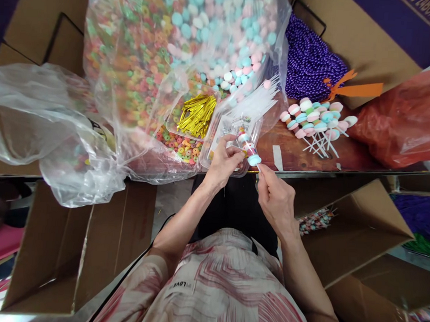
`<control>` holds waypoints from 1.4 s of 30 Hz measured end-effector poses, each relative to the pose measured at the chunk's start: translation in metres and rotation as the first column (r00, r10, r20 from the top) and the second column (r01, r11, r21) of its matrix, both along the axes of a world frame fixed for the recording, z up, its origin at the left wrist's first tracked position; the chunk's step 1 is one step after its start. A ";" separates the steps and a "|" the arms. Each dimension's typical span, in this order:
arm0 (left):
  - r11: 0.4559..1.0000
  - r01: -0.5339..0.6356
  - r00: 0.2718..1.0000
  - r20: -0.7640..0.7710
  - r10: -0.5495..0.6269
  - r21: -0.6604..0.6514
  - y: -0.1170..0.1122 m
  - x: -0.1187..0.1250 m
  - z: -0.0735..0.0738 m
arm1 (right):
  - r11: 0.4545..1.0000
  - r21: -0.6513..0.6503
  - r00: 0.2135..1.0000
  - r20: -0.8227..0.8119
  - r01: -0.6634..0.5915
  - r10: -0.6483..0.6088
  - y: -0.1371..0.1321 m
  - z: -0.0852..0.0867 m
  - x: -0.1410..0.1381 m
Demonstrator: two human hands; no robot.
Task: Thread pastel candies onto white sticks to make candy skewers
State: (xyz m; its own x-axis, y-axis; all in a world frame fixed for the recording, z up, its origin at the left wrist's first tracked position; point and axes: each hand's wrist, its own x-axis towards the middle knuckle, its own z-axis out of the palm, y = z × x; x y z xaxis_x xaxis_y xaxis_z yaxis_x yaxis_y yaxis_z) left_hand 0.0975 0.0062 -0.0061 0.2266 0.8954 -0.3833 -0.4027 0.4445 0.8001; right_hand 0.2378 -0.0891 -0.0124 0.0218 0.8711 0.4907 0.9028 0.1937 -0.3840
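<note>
My right hand [276, 198] is closed on the lower end of a thin white stick that carries a candy skewer [250, 148], with a blue round sweet at its base and small coloured pieces above. My left hand [224, 164] pinches the candies near the skewer's upper part, fingers closed on it. Both hands work just over a clear plastic tray [216, 137] at the table's front edge. A clear box of gold twist ties [197, 114] lies left of the tray. A bundle of white sticks [263, 94] lies above it.
A big clear bag holds coloured ring candies [134, 56] and pastel round sweets [222, 31]. Finished skewers [316, 120] lie on the brown table [291, 150] at right, by purple beads [310, 60] and a red bag [408, 118]. Open cardboard boxes [62, 254] stand below the table.
</note>
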 end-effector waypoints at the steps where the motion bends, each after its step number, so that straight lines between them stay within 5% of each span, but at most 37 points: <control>1: 1.000 0.011 1.000 0.003 -0.011 0.008 0.000 -0.001 0.000 | 1.000 0.000 1.000 -0.005 0.005 -0.005 0.000 0.001 0.003; 8: 0.995 0.101 0.995 -0.006 -0.101 0.026 0.002 -0.007 0.000 | 0.999 -0.047 0.998 -0.067 0.001 -0.004 0.000 0.001 0.007; 13: 0.994 0.104 0.994 0.041 -0.106 0.041 -0.004 -0.005 -0.003 | 0.998 0.051 0.999 0.026 0.037 -0.039 0.001 -0.011 -0.009; 19: 0.986 0.141 0.987 0.064 -0.147 0.093 -0.003 -0.010 0.003 | 0.994 0.108 0.999 -0.047 0.017 -0.012 0.003 -0.011 -0.009; 24: 1.000 -0.028 0.990 0.138 0.027 0.005 0.000 0.001 0.006 | 0.998 0.058 1.000 -0.016 -0.013 0.014 0.003 -0.010 -0.010; 29: 0.998 -0.034 0.984 0.172 0.043 -0.058 -0.003 0.012 0.007 | 0.997 0.073 1.000 -0.022 -0.013 0.015 0.003 -0.013 -0.019; 36: 0.997 -0.020 0.962 0.270 0.038 -0.070 -0.014 0.020 0.008 | 0.995 0.080 0.936 -0.352 0.058 -0.026 0.006 -0.020 -0.037; 42: 0.997 0.011 0.952 0.306 0.011 -0.070 -0.012 0.016 0.008 | 0.994 -0.103 0.757 -0.646 0.042 -0.099 0.011 -0.011 -0.040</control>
